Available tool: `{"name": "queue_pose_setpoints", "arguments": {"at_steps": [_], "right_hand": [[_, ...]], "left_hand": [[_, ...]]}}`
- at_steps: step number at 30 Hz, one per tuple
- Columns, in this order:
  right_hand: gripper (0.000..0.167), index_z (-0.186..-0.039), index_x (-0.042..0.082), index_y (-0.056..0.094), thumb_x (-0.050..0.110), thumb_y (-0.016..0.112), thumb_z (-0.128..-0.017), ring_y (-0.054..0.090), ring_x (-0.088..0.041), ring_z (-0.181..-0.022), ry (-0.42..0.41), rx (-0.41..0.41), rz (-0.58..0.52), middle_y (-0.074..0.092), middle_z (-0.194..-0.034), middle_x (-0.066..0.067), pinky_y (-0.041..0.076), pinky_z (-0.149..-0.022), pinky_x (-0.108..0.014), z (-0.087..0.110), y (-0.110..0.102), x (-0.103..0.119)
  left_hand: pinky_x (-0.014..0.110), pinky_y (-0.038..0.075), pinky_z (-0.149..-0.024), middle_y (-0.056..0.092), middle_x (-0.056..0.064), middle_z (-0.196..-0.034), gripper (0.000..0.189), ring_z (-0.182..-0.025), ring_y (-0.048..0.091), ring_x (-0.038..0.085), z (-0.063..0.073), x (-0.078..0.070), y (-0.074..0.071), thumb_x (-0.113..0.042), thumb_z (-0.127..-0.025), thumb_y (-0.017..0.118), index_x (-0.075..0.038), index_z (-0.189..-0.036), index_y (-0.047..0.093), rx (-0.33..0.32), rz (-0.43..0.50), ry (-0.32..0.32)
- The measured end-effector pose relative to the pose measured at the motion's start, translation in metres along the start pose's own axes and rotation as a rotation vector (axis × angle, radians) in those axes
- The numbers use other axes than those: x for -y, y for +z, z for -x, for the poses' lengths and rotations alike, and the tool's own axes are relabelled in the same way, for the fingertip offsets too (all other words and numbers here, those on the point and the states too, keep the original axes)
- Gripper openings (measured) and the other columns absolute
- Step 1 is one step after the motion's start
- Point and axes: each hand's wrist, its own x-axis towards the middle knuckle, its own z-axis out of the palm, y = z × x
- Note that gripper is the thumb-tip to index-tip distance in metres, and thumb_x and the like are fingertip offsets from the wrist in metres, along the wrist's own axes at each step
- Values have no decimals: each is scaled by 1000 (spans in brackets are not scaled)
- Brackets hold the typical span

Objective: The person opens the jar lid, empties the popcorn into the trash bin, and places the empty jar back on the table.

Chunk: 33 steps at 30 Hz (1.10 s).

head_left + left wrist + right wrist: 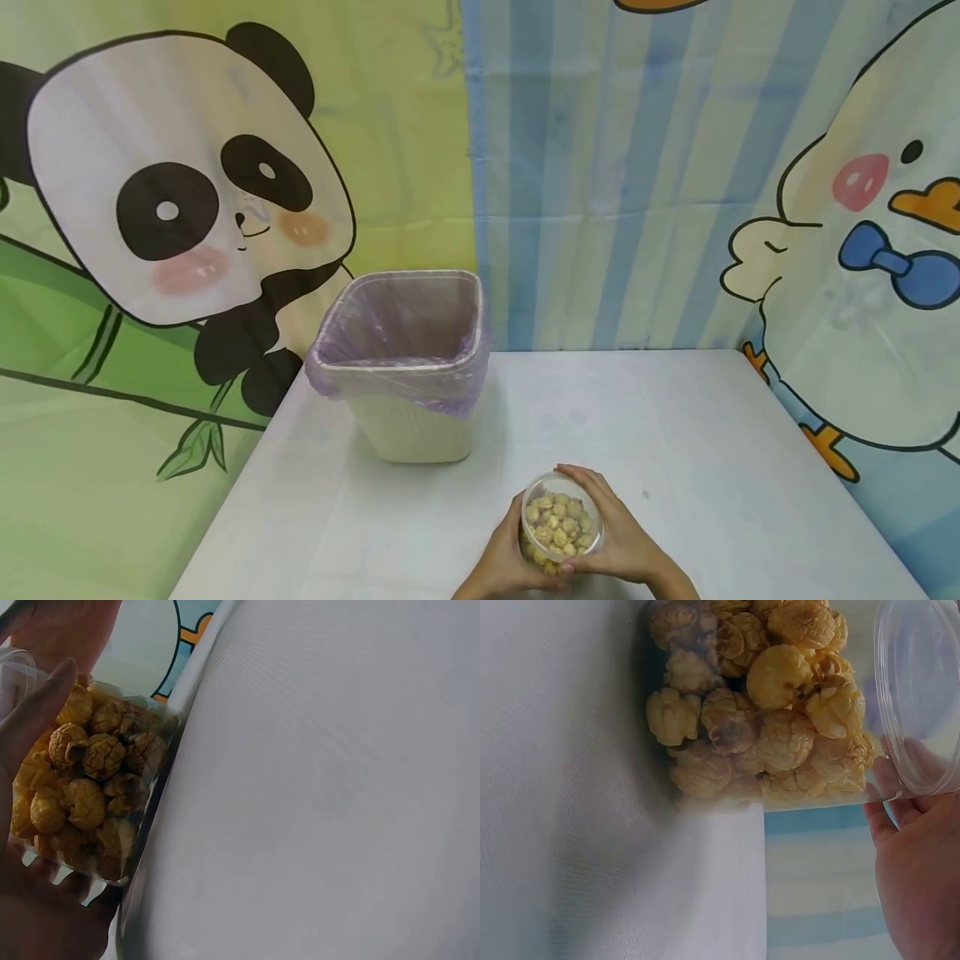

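In the head view, a clear tub [561, 521] filled with popcorn [557, 523] is held between the two hands, at about 5 o'clock from the middle. By the left hand [501, 557] the tub is gripped from its 8 o'clock side; by the right hand [621, 537] it is gripped from its 3 o'clock side. Both hands are opened only as wide as the tub, with the fingers curved around its wall. A round, see-through rim is seen at the top; whether it is covered by a lid cannot be told. The tub is kept close over the white table [645, 425], but whether the table is touched cannot be told. At 10 to 11 o'clock from the tub, well apart, a pale bin [420, 433] is placed upright, lined with a purple bag [454, 398]. Behind, a curtain [577, 183] is printed with a panda at 10 o'clock and a duck at 2 o'clock.
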Motion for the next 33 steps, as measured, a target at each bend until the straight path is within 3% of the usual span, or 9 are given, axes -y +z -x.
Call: {"name": "queue_pose_setpoints", "arguments": {"at_steps": [7, 14, 19, 25, 33], "right_hand": [[107, -143, 17, 29, 32, 89, -56, 42, -32, -118, 22, -9, -16, 35, -138, -5, 46, -83, -54, 0, 1, 1], [109, -144, 14, 27, 31, 89, -56, 39, -28, -122, -5, -25, -36, 34, -141, -8, 44, -86, -56, 0, -2, 8], [113, -145, 11, 24, 32, 89, -55, 39, -27, -124, -39, -47, -63, 33, -142, -6, 44, -91, -46, -2, -5, 17], [112, -145, 5, 21, 19, 88, -57, 37, -25, -124, -83, -79, -202, 32, -142, -13, 44, -91, -37, -1, -7, 33], [107, -144, -3, 18, 8, 84, -61, 35, -24, -127, -158, -118, -346, 27, -142, -24, 46, -90, -34, 2, -9, 48]], "left_hand": [[36, 35, -101, 39, 0, -139, 106, -122, 42, 17, -1, 0, 0, -31, -61, 87, -17, -144, 22, -27, -21, 18], [37, 38, -99, 41, 3, -137, 102, -119, 45, 17, -1, -13, -6, -33, -62, 86, -21, -143, 26, -37, -74, 69], [39, 40, -97, 40, 1, -135, 101, -116, 45, 16, -2, -29, -17, -38, -60, 86, -25, -142, 27, -41, -176, 126], [39, 43, -94, 37, 1, -133, 101, -113, 45, 16, 0, -57, -29, -43, -59, 85, -24, -141, 30, -16, -261, 204], [39, 45, -92, 37, -11, -135, 106, -115, 46, 12, 4, -89, -38, -48, -54, 85, -29, -142, 28, -12, -464, 271]]}}
